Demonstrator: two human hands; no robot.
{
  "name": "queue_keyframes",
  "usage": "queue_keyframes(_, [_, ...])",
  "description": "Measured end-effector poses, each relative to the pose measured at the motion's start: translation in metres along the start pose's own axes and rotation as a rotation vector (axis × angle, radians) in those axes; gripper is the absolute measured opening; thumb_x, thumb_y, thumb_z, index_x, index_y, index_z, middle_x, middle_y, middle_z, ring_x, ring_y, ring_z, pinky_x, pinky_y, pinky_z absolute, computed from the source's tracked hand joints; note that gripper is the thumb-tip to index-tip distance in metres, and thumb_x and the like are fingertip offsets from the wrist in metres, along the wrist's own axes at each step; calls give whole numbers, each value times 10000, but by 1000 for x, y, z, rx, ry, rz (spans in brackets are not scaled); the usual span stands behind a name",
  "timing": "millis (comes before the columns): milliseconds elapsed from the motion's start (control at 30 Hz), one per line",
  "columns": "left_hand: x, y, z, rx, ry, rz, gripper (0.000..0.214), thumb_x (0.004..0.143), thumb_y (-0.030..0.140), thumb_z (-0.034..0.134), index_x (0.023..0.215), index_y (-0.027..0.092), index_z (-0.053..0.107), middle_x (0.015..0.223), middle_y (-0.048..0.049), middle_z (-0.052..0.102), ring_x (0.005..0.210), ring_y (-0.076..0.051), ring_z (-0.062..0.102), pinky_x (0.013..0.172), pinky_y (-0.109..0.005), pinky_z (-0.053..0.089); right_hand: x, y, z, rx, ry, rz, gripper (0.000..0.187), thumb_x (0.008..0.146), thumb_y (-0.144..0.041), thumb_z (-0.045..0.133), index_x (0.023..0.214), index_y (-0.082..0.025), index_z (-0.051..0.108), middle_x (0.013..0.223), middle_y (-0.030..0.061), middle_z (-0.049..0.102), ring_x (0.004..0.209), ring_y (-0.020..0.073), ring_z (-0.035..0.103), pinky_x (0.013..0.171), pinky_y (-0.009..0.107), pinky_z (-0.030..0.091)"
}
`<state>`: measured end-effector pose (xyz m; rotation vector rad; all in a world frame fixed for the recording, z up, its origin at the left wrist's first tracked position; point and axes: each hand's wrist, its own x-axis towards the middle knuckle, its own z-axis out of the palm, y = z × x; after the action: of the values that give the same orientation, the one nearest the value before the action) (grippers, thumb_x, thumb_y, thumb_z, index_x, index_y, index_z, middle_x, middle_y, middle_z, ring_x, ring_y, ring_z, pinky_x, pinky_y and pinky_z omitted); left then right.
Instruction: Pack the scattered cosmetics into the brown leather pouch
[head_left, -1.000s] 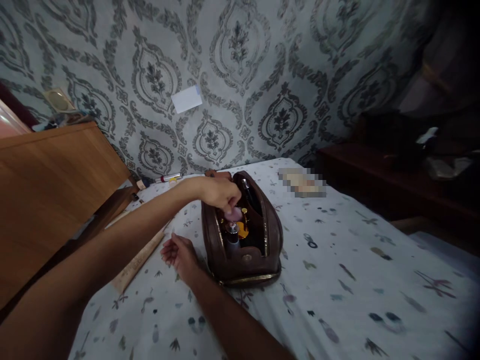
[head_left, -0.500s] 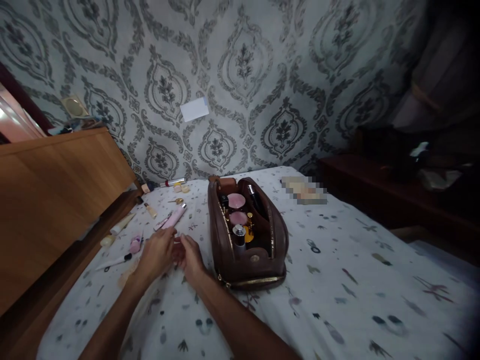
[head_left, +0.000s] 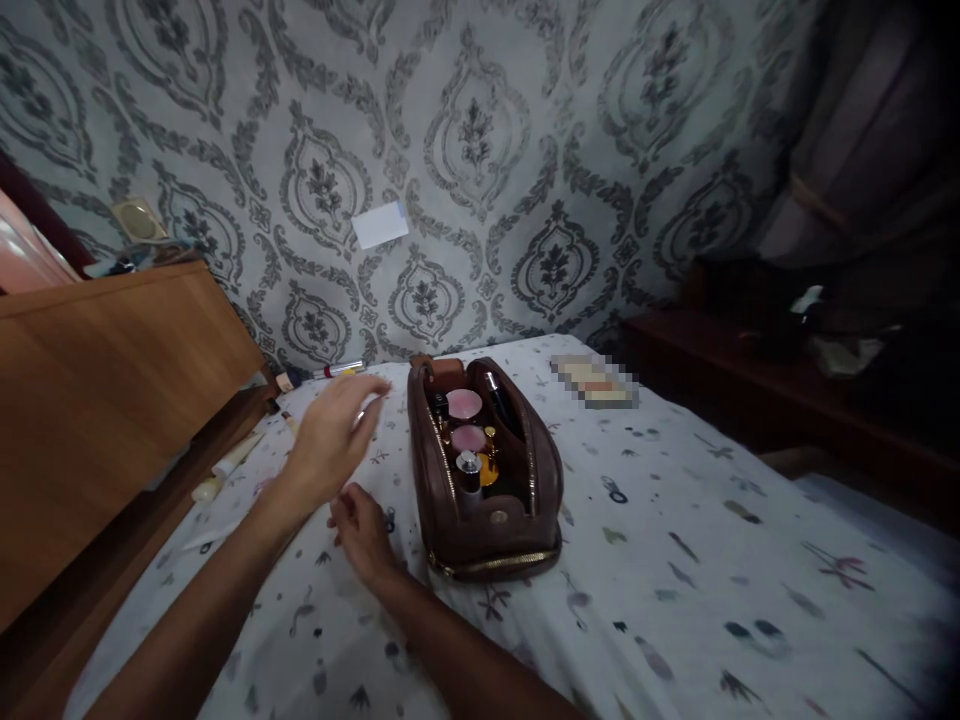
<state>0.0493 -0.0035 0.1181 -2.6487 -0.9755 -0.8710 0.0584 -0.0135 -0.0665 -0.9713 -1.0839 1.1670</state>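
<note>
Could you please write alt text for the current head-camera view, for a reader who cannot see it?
An open brown zippered bag holding two round pink items and a silver-capped bottle stands on a patterned white sheet. Beside it, a person's left hand is raised, its grip unclear; the right hand is loosely curled, lower in view.

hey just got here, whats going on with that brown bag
A person's left hand is raised beside an open brown bag on a patterned sheet. A silvery bit shows near its thumb; whether it is held is unclear. The right hand is lower, loosely curled, with nothing visibly in it. Inside the bag are two pink round items and a silver-capped bottle.
</note>
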Motion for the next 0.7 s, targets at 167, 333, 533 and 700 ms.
queue_keyframes(167, [83,47,20,192,-599,383,194,881,187,465,944,178,648,923,-75,686,876,-211,625,750,-294,452,-2,-5,-2,-8,-32,17,199,850,-257,482,661,-200,463,600,-39,500,553,108,523,505,197,388])
queue_keyframes(333, [104,60,49,413,-1034,351,244,810,291,584,1002,174,678,970,-106,720,854,-249,674,646,-279,467,-3,-8,-2,1,-59,22,225,871,-261,461,656,-192,456,614,-39,502,511,91,534,454,175,346])
queue_keyframes(533, [101,69,67,461,-1135,297,242,784,221,610,990,141,710,1024,-157,715,936,-276,684,701,-293,508,-6,-10,-3,-24,-89,-9,209,866,-240,470,662,-196,472,587,-49,477,508,90,534,466,177,333])
queue_keyframes(700, [99,66,75,340,-1069,261,153,743,211,665,865,141,725,876,-127,731,841,-257,695,700,-288,505,-7,-12,-4,-44,-109,-25,195,863,-236,460,672,-198,474,609,-40,495,510,98,545,460,185,328])
